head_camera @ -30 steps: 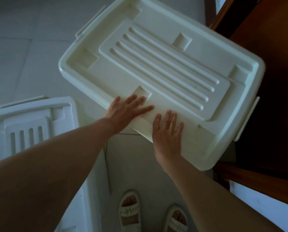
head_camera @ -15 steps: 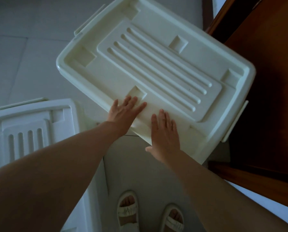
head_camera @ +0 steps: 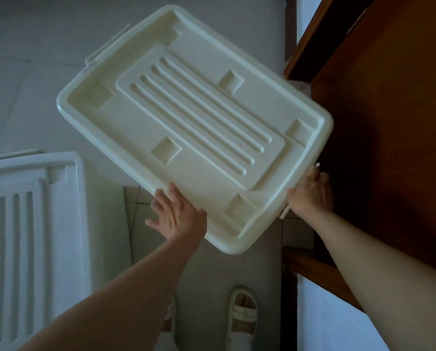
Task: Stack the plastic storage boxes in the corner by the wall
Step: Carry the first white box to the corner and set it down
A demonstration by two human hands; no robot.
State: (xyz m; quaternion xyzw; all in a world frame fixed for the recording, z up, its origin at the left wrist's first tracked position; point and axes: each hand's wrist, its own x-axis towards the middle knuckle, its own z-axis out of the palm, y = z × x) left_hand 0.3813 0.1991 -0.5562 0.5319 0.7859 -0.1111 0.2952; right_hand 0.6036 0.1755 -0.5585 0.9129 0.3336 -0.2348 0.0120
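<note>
Your right hand (head_camera: 310, 192) moved to grip the box (head_camera: 194, 127) end, left hand (head_camera: 177, 215) open against its edge; it could swing into the wooden door (head_camera: 389, 122).

A cream rectangular plastic storage box (head_camera: 194, 127) with a ribbed, recessed lid sits turned at an angle, its right corner just beside the brown wooden furniture (head_camera: 389, 122). A white rectangular plastic storage box (head_camera: 34, 224), lid slotted, lies well left of that furniture.
</note>
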